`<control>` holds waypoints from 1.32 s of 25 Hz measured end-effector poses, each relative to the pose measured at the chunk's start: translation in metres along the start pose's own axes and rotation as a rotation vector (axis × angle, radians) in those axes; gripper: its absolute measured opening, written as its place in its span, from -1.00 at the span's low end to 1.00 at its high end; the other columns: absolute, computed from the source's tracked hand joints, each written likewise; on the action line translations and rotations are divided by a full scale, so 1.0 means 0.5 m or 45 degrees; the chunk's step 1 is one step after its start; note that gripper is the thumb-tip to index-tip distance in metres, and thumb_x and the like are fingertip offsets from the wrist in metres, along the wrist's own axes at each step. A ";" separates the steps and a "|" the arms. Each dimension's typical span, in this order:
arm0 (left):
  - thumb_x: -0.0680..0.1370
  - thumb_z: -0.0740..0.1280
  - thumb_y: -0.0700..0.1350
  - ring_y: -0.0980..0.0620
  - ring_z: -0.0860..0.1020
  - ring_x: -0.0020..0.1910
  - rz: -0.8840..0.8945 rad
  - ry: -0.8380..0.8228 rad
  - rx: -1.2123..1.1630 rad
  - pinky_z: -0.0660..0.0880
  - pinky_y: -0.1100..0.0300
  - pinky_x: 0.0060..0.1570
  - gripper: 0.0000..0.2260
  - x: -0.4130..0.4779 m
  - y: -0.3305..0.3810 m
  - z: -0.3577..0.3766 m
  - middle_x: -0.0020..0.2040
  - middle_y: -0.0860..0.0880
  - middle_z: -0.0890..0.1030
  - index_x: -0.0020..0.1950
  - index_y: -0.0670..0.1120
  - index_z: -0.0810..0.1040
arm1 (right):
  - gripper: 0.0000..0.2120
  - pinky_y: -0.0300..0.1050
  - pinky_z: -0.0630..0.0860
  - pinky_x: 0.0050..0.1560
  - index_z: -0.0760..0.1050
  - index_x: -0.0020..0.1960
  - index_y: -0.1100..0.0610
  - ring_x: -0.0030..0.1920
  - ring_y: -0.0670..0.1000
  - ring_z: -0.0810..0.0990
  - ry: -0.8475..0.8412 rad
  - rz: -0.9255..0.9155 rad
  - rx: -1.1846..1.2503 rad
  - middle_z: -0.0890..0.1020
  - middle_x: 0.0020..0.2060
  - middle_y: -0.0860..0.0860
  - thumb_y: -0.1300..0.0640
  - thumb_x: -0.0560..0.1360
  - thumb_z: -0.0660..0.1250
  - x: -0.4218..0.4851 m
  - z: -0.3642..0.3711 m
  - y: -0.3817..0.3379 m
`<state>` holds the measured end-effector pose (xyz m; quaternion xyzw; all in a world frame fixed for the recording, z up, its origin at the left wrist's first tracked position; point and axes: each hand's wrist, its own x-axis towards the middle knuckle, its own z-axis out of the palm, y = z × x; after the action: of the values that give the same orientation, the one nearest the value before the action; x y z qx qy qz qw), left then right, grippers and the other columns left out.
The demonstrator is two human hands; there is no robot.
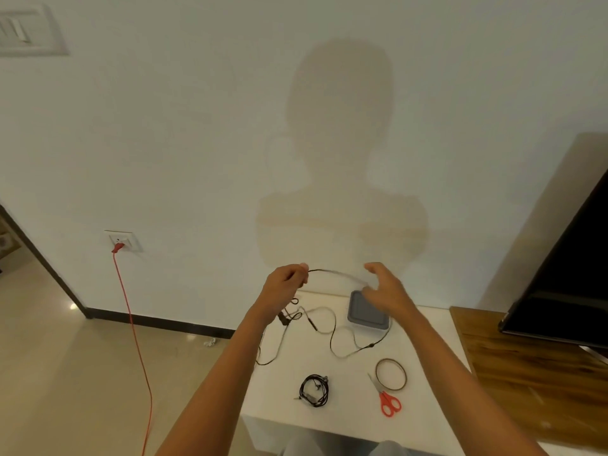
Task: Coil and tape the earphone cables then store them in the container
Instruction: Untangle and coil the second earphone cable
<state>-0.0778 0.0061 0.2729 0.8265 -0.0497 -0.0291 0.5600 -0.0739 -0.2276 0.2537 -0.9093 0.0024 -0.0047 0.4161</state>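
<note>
Above the white table (pixel 427 327) my left hand (pixel 286 284) pinches a black earphone cable (pixel 332 337). The cable arcs from that hand across to my right hand (pixel 383 291), which is spread with loosely bent fingers; whether it holds the cable cannot be told. The rest of this cable trails in loose loops on the table. A second earphone cable (pixel 315 390), black and coiled, lies near the table's front. A grey lidded container (pixel 366 313) stands at the back, partly behind my right hand. A tape roll (pixel 391 374) and red-handled scissors (pixel 387 399) lie at the right.
A wooden surface (pixel 533 373) adjoins the table on the right, with a black screen (pixel 566 281) above it. A red cord (pixel 138 353) hangs from a wall socket (pixel 122 241) at the left and runs down over the tiled floor.
</note>
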 end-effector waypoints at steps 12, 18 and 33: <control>0.60 0.18 0.15 0.07 0.37 -0.36 0.102 -0.203 0.275 0.35 0.34 -0.34 -0.62 0.007 0.004 -0.003 -0.34 -0.05 0.43 -0.31 0.00 0.52 | -0.76 -0.23 0.42 -0.36 0.50 -0.16 0.21 -0.39 -0.06 0.39 0.221 -0.219 0.540 0.46 -0.38 0.00 0.25 0.61 0.12 -0.017 0.022 -0.059; 0.62 0.19 0.07 0.14 0.39 -0.35 0.022 -0.141 0.208 0.34 0.26 -0.25 -0.67 -0.007 -0.031 -0.033 -0.36 0.06 0.42 -0.30 0.01 0.55 | -0.77 -0.11 0.50 -0.29 0.51 -0.14 0.22 -0.30 0.02 0.44 0.752 0.098 0.651 0.50 -0.33 0.01 0.30 0.56 0.09 0.002 -0.032 -0.023; 0.62 0.20 -0.05 0.13 0.47 -0.28 0.170 -0.160 -0.047 0.38 0.28 -0.20 -0.73 -0.003 0.050 0.006 -0.28 0.03 0.58 -0.21 -0.06 0.59 | -0.75 -0.13 0.53 0.16 0.50 0.11 0.21 0.11 -0.02 0.63 -0.319 -0.231 0.802 0.66 0.03 0.05 0.26 0.46 0.41 -0.037 0.091 -0.076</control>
<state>-0.0809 -0.0056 0.2952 0.8075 -0.1393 -0.0442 0.5715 -0.0921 -0.1683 0.2524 -0.7262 -0.1311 0.0694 0.6713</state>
